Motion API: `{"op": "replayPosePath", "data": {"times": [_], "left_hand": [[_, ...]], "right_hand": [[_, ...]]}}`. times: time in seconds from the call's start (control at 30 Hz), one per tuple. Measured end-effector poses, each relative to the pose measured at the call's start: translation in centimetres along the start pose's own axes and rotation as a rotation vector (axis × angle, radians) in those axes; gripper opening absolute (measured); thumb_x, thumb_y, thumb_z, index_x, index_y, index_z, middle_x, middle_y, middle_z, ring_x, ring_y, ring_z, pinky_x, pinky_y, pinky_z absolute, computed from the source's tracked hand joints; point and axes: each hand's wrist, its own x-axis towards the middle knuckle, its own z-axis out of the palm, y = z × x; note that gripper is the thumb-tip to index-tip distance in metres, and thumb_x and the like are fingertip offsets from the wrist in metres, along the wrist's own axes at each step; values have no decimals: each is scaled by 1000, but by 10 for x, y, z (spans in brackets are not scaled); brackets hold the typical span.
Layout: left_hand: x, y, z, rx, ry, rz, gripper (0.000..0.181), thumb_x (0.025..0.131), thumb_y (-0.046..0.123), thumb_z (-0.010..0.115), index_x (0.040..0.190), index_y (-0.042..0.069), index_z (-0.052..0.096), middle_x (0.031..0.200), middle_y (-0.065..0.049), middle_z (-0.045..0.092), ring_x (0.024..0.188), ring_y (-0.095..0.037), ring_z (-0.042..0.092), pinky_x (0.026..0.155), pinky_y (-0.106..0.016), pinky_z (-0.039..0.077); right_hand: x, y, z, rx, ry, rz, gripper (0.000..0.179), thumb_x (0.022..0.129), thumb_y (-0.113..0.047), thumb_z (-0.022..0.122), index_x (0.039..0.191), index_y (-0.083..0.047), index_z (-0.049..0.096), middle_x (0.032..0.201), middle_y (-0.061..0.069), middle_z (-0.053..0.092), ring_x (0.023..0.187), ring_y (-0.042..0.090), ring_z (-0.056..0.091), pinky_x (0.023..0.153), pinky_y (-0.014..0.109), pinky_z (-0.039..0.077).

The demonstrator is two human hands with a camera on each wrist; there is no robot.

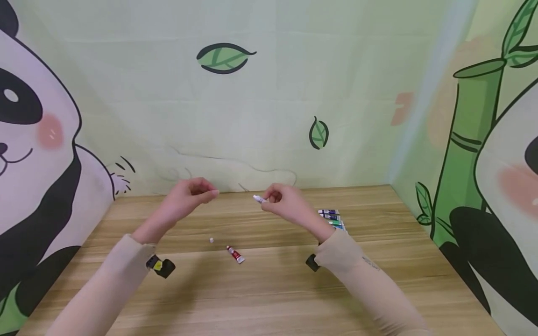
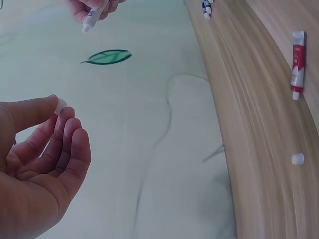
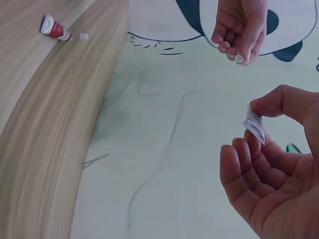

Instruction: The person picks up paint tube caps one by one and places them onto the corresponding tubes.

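Between thumb and forefinger my left hand (image 1: pixel 185 198) pinches a small white cap (image 2: pixel 61 106), seen best in the left wrist view. My right hand (image 1: pixel 290 203) pinches a small white paint tube (image 1: pixel 259 199), its uncapped nozzle pointing toward the left hand. In the right wrist view the tube's flat crimped end (image 3: pixel 255 127) shows under the thumb. Both hands are raised above the table with a gap between them. Below them lies a red paint tube (image 1: pixel 235 255) without its cap, and another white cap (image 1: pixel 212 240) stands near its nozzle.
Several paint tubes (image 1: pixel 329 217) with dark blue, green and light blue labels lie side by side, partly behind the right wrist. The wooden table (image 1: pixel 269 298) ends at a pale backdrop (image 1: pixel 260 107) printed with leaves, pandas and bamboo.
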Motion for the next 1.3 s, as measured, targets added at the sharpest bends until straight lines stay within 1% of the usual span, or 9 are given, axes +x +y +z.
{"op": "replayPosePath", "data": {"times": [0.17,0.3,0.4,0.53,0.73,0.97,1.13,1.3], "left_hand": [[-6,11,6,-40,18,36,30,99,32,67,114,5,67,106,-8,69,96,-25,62,83,-38,51],[-10,19,11,-67,41,55,34,98,37,68,115,8,69,107,-7,70,97,-23,64,85,-39,51],[-14,26,14,-73,46,68,34,97,39,67,114,10,69,106,-6,70,96,-23,64,83,-39,52],[-20,35,18,-96,31,89,33,97,39,68,113,10,70,104,-5,70,91,-25,61,77,-37,51],[-27,47,23,-118,15,125,29,97,37,68,111,12,71,103,-4,71,91,-25,62,77,-36,51],[-32,55,28,-117,2,162,23,98,30,69,110,11,71,99,-4,71,82,-24,60,70,-30,51],[-35,58,32,-110,-9,177,19,98,27,69,109,11,71,99,-3,72,82,-24,61,69,-29,52],[-37,59,36,-91,2,193,17,98,25,69,108,11,72,98,-2,71,79,-24,60,68,-29,51]], "right_hand": [[-7,-8,-2,7,-15,-61,14,90,-16,72,101,-9,68,87,3,61,81,19,55,64,29,45],[-13,-14,-4,8,-17,-99,14,89,-16,72,100,-9,68,85,1,62,80,18,56,63,29,47],[-16,-19,-6,5,-13,-128,14,88,-16,71,99,-9,68,84,1,62,79,18,57,64,30,48],[-20,-27,-8,2,-8,-169,14,88,-15,71,100,-9,68,83,1,62,78,18,58,67,31,51],[-25,-38,-10,1,-15,-218,12,87,-13,71,98,-10,69,84,-1,64,77,17,59,71,31,54],[-28,-44,-9,7,-28,-262,10,88,-11,72,98,-11,69,83,-2,64,76,16,58,73,29,54],[-29,-44,-7,-7,-28,-278,9,88,-11,73,96,-12,69,81,-3,63,75,15,58,72,29,55],[-30,-43,-7,-11,-22,-288,9,87,-11,73,95,-12,69,81,-3,62,74,14,58,71,28,55]]}}
